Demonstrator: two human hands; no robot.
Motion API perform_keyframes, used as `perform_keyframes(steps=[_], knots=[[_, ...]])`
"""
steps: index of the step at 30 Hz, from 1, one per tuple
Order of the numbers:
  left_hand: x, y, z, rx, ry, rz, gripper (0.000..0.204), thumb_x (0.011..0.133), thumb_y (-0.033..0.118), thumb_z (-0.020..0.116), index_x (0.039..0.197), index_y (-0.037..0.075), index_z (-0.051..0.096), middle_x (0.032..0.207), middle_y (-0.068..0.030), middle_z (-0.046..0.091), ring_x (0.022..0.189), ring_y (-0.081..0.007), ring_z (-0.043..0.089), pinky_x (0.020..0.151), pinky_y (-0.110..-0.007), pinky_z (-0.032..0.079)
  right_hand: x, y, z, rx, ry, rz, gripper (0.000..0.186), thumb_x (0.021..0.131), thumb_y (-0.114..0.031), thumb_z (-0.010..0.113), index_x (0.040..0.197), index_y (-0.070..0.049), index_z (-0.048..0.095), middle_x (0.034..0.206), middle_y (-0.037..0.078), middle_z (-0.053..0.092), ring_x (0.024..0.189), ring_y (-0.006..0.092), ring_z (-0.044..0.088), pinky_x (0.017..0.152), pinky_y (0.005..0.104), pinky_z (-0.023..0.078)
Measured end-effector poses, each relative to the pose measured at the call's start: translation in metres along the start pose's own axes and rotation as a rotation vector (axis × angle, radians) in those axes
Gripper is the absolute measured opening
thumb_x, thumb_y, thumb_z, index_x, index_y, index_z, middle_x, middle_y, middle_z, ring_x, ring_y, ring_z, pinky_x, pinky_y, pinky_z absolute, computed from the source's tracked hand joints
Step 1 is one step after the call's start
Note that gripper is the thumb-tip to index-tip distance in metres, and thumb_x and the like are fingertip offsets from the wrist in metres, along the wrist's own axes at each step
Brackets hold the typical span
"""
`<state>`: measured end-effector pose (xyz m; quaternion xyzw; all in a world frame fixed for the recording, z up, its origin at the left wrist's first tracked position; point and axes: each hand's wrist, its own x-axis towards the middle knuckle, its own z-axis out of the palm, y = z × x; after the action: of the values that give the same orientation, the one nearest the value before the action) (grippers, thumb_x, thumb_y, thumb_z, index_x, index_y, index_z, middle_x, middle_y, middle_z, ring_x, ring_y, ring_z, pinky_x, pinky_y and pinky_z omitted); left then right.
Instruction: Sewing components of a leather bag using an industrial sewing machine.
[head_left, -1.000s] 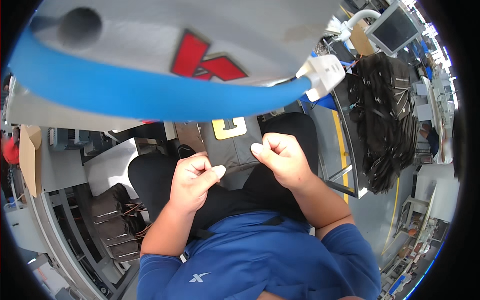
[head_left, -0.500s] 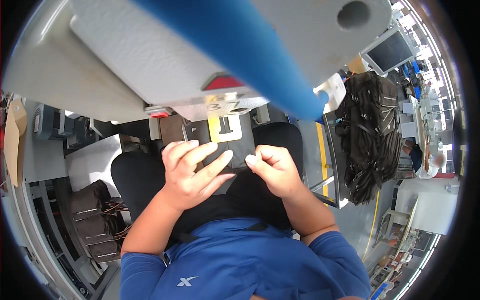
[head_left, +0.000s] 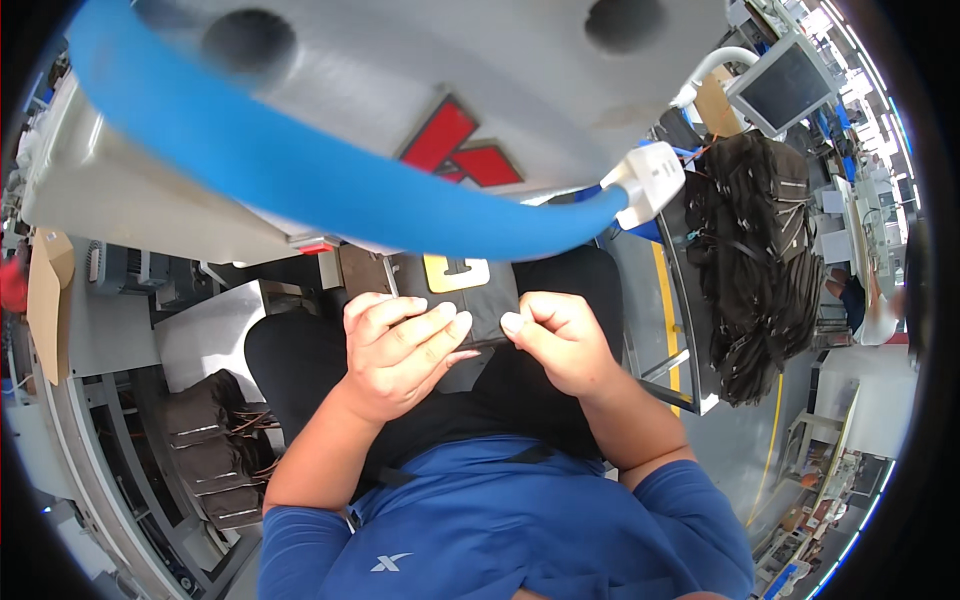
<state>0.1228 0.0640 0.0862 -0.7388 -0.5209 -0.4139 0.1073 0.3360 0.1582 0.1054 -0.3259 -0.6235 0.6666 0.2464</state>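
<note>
A black fabric piece [head_left: 487, 308] lies in front of me, under the head of a grey sewing machine [head_left: 540, 110]. My left hand [head_left: 398, 350] rests on its left part, fingers stretched out over the cloth and the thumb lower, by the near edge. On the other side, my right hand [head_left: 562, 340] is closed, its thumb and curled forefinger pinching the cloth's right edge. Beyond my fingers a yellow-rimmed plate [head_left: 456, 273] shows on the work. The machine head and a thick blue tube [head_left: 400, 205] hide the far end of the cloth and the needle area.
On the right, a pile of black bags or fabric pieces [head_left: 755, 270] sits on a cart, with a monitor [head_left: 785, 85] behind it. Stacked black pieces [head_left: 210, 450] lie at lower left near a metal frame. A cardboard piece [head_left: 50, 300] stands far left. Another person [head_left: 878, 315] is at far right.
My view has shifted, so the machine head and blue tube look different. The fingers of my left hand have drawn closer together on the cloth. My right hand keeps its pinch.
</note>
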Motion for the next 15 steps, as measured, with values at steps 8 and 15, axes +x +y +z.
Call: perform_keyframes(steps=[8, 15], knots=[[-0.012, -0.021, -0.001, -0.394, 0.271, -0.449, 0.040, 0.102, 0.036, 0.059, 0.117, -0.001, 0.068, 0.113, -0.0126, 0.067, 0.102, -0.0246, 0.062, 0.089, -0.039, 0.048, 0.017, 0.010, -0.012, -0.066, 0.169, -0.011, 0.033, 0.104, -0.023, 0.060, 0.077, -0.003, 0.058, 0.070, -0.006, 0.051, 0.069, 0.0038, 0.043, 0.062, 0.0257, 0.039], [-0.025, -0.100, 0.069, -1.183, 0.094, -1.456, 0.038, 0.104, 0.030, 0.054, 0.125, 0.000, 0.064, 0.119, -0.0076, 0.067, 0.103, -0.0139, 0.058, 0.092, -0.031, 0.045, 0.103, 0.063, -0.033, 0.473, 0.173, 0.122, 0.036, 0.106, -0.029, 0.053, 0.117, 0.002, 0.069, 0.110, 0.008, 0.072, 0.095, 0.0158, 0.067, 0.084, 0.0310, 0.052]])
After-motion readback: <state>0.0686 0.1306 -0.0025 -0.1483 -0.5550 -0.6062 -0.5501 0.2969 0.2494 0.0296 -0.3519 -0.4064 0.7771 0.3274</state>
